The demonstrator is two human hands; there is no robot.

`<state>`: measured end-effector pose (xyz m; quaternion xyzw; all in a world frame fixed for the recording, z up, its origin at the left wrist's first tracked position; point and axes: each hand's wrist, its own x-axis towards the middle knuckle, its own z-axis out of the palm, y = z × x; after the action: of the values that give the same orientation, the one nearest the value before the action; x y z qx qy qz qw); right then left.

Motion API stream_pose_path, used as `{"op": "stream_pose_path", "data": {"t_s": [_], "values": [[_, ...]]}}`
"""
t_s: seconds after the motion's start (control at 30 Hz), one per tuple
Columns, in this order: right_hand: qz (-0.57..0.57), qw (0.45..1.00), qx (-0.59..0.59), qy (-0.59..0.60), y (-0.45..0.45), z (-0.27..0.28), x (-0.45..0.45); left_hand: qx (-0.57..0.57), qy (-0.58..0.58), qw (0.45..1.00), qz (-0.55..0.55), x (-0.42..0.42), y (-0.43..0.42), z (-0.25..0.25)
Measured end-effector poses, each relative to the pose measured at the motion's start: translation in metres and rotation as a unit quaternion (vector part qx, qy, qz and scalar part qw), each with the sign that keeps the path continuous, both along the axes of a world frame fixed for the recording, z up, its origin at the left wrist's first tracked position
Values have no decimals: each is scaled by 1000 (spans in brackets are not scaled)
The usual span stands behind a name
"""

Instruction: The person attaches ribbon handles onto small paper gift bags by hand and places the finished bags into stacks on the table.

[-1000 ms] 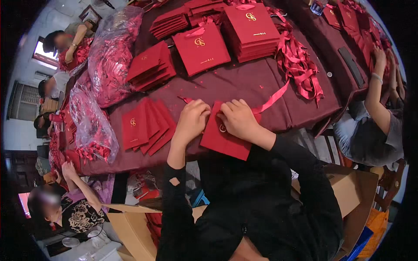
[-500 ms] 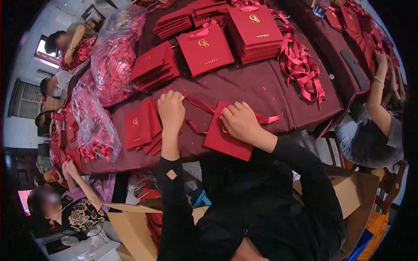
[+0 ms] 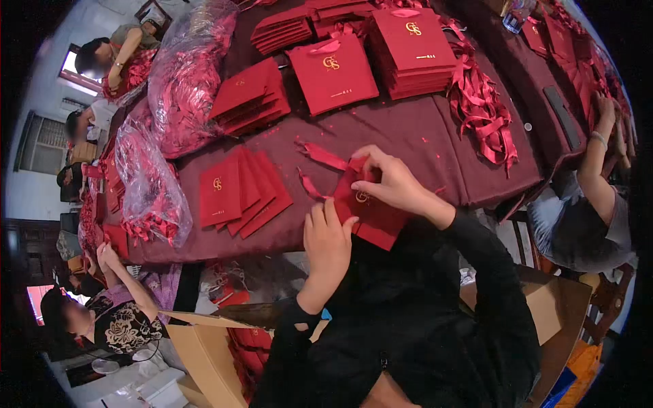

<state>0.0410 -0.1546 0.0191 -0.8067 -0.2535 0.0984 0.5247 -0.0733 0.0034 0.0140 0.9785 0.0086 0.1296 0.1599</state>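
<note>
A red paper gift bag (image 3: 381, 231) with a gold logo is tilted at the table's front edge, close to my body. My right hand (image 3: 401, 187) pinches its top edge between thumb and fingers, partly covering the logo. At the bag's left edge, my left hand (image 3: 328, 241) closes on the side, thumb on the front face. A red ribbon (image 3: 325, 156) runs from the top of the bag, its loose ends lying on the cloth to the left. Where the ribbon meets the bag is hidden by my fingers.
Fanned red bags (image 3: 238, 197) lie left of my hands. Behind stand stacked bags (image 3: 416, 51) and a ribbon pile (image 3: 483, 122). Clear plastic sacks (image 3: 149, 180) fill the left side. Cardboard boxes (image 3: 204, 360) flank my body. Other people work at both sides.
My left hand has let go of the ribbon and come down right to the bag's left edge. My right hand has shifted from the bag's face to its top edge.
</note>
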Motion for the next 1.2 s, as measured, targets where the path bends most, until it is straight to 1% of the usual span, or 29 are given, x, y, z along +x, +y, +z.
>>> {"op": "stream_pose_path", "data": {"t_s": [0.03, 0.1, 0.13, 0.2, 0.27, 0.3, 0.37, 0.4, 0.43, 0.5, 0.53, 0.57, 0.63, 0.7, 0.73, 0.77, 0.8, 0.83, 0.87, 0.93, 0.97, 1.1, 1.17, 1.2], "values": [[37, 997, 49, 54, -7, 4, 3, -1, 0, 1000, 2, 4, 2, -2], [63, 986, 88, 125, -28, 30, 4, -4, -5, 1000, -18, 10, 8, -6], [65, 987, 61, 133, -43, 41, 5, -4, -6, 1000, -19, 11, 9, -4], [28, 970, 2, 242, -77, 62, 3, 9, 6, 1000, -11, 13, 8, -2], [50, 971, -52, 229, -109, 61, -3, -4, -5, 1000, -14, 15, 8, -4], [62, 940, -35, 334, -121, 64, -8, -14, -12, 1000, -15, 15, 9, -5], [128, 936, -85, 316, -139, 52, -17, -34, -9, 999, -13, 17, 10, -5], [110, 918, -85, 371, -142, 49, -22, -50, -7, 999, -10, 19, 11, -5], [111, 917, -87, 374, -141, 48, -27, -63, 9, 998, -7, 20, 11, 0], [126, 889, 21, 441, -134, 48, -33, -70, 23, 997, -14, 22, 16, -4], [152, 907, 64, 387, -127, 42, -33, -74, 34, 996, -24, 24, 19, -5], [153, 904, 156, 368, -116, 30, -34, -95, 46, 994, -25, 26, 21, -5], [118, 861, 264, 419, -97, 12, -38, -102, 52, 993, -35, 28, 25, -9], [98, 799, 369, 464, -69, 10, -36, -110, 60, 991, -45, 27, 28, -10], [101, 796, 390, 453, -54, 4, -35, -171, 78, 981, -38, 27, 29, -7], [66, 801, 389, 451, -39, 6, -36, -231, 97, 968, -31, 27, 31, -6], [31, 805, 388, 448, -26, 7, -37, -230, 99, 968, -30, 27, 35, -6], [32, 839, 370, 398, -16, 1, -37, -267, 104, 957, -41, 26, 38, -6], [31, 837, 370, 402, -8, -7, -39, -304, 109, 945, -51, 25, 40, -7], [-1, 901, 299, 315, 3, -21, -43, -303, 123, 944, -41, 24, 41, -3], [2, 928, 254, 273, 5, -25, -47, -298, 130, 945, -35, 24, 41, -2], [-36, 929, 269, 252, 9, -37, -54, -284, 140, 948, -39, 26, 42, -4], [-52, 977, 164, 128, 10, -41, -54, -287, 137, 947, -40, 27, 40, 0], [-48, 977, 162, 129, 11, -37, -54, -286, 135, 948, -44, 27, 40, 1]]}}
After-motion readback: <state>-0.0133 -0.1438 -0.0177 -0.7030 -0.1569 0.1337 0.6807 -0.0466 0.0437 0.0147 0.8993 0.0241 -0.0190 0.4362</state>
